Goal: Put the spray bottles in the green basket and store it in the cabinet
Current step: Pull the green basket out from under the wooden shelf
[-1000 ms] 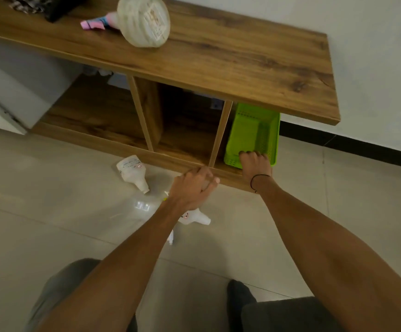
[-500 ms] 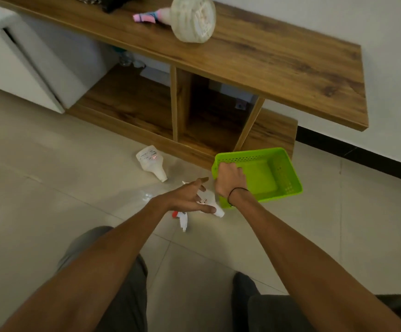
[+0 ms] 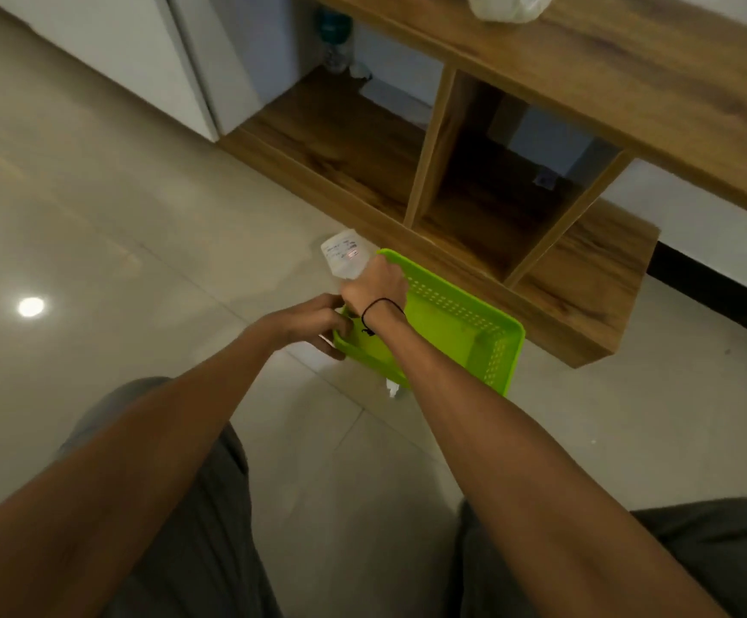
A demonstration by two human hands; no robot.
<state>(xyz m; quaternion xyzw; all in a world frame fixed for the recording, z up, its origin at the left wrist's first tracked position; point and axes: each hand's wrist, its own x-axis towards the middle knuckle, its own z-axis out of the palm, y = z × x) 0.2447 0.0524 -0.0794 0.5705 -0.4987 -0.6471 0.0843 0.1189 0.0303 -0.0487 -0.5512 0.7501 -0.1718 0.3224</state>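
Observation:
My right hand (image 3: pixel 378 283) grips the left rim of the green basket (image 3: pixel 492 345), which is tilted just above the floor in front of the cabinet (image 3: pixel 586 278). My left hand (image 3: pixel 311 318) is curled at the basket's near-left corner; what it holds is hidden. A white spray bottle (image 3: pixel 344 258) lies on the floor just beyond my right hand. Only a white tip (image 3: pixel 392 388) of a second spray bottle shows below the basket's near edge. The basket's inside looks empty.
The wooden cabinet has open compartments at floor level; the right one (image 3: pixel 586 260) stands bare. A pale rounded object (image 3: pixel 507 6) sits on the cabinet top. White cupboard doors (image 3: pixel 162 60) stand at the left. My knees (image 3: pixel 697 550) fill the lower view.
My right hand has pulled the basket out of the right compartment and left over the floor. My left hand has come up to its corner. The view has dropped lower.

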